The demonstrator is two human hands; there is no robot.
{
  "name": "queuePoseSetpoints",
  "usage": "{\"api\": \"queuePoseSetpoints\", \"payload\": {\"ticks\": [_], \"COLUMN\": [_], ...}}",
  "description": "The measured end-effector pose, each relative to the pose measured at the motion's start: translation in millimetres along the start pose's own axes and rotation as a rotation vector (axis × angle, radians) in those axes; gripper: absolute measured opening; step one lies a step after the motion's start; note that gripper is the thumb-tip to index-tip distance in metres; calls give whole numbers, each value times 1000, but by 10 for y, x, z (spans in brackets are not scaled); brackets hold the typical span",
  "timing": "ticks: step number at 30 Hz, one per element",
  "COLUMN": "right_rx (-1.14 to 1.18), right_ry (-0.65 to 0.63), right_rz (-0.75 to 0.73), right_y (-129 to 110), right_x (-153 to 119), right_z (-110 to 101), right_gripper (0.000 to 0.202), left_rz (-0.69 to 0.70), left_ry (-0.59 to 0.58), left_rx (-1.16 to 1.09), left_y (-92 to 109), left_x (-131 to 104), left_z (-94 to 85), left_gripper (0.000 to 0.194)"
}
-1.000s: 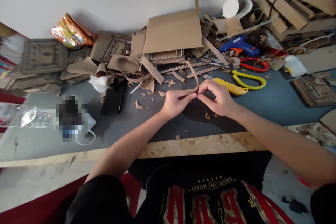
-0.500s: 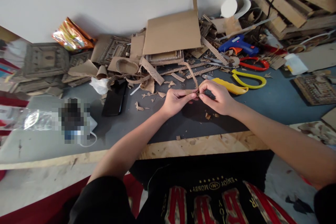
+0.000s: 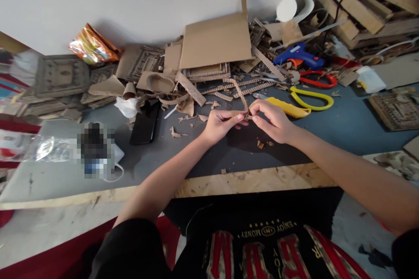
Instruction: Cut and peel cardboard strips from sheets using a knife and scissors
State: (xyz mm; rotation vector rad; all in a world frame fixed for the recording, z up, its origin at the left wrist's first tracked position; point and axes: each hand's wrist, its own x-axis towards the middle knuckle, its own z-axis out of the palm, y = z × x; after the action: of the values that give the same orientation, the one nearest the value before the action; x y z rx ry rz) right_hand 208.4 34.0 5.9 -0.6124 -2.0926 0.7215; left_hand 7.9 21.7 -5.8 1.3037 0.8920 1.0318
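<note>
A narrow corrugated cardboard strip (image 3: 241, 95) bends down from the pile to my fingertips, over the near part of the dark table. My left hand (image 3: 222, 125) pinches its lower end between thumb and fingers. Close on the right, my right hand (image 3: 273, 121) has its thumb and index finger closed on the same end. The very tip of the strip is small and partly covered by my fingers. Just beyond my right hand lies a yellow-handled cutter (image 3: 288, 107).
Behind my hands are cardboard scraps, a flat cardboard sheet (image 3: 216, 41), a blue glue gun (image 3: 299, 56), and red (image 3: 319, 79) and yellow (image 3: 312, 101) handles. A black phone (image 3: 144, 123) lies left. Wooden slats (image 3: 360, 6) are stacked at the back right.
The view has shifted slightly, so the table items appear a little further right. My right thumb and fingertips have moved slightly away from my left fingertips at the strip's end.
</note>
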Motion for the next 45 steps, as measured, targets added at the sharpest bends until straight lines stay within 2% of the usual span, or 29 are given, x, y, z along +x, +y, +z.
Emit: {"api": "queuePoseSetpoints", "payload": {"ticks": [8,14,18,21,25,28,32,37,45], "right_rx": [60,-66,-142,-130,-97,-32,46,94,178], "right_ry": [19,182,273,313,258,194,159,114,-27], "right_rz": [25,-1,28,44,67,115,181,204,264], "right_y": [4,-95,-129,-120,-101,-90,-78,-33,18], "right_x": [9,20,23,16,4,4,10,3,12], "right_z": [-11,-16,-2,24,51,46,18,-3,-42], "right_gripper": [15,8,12,3,4,7,12,14,18], "left_rz": [-11,3,28,62,125,165,270,271,241], "left_ry": [-11,-36,-44,3,112,179,195,182,149], "left_rx": [-41,-70,-52,-11,191,332,434,446,368], "left_y": [24,5,-34,-25,0,-7,-18,-4,24], "left_x": [10,42,57,37,-27,-61,-73,-75,-57], "left_z": [12,-8,-25,-3,58,78,62,56,55], "left_gripper": [41,40,42,46,57,46,28,22,31]}}
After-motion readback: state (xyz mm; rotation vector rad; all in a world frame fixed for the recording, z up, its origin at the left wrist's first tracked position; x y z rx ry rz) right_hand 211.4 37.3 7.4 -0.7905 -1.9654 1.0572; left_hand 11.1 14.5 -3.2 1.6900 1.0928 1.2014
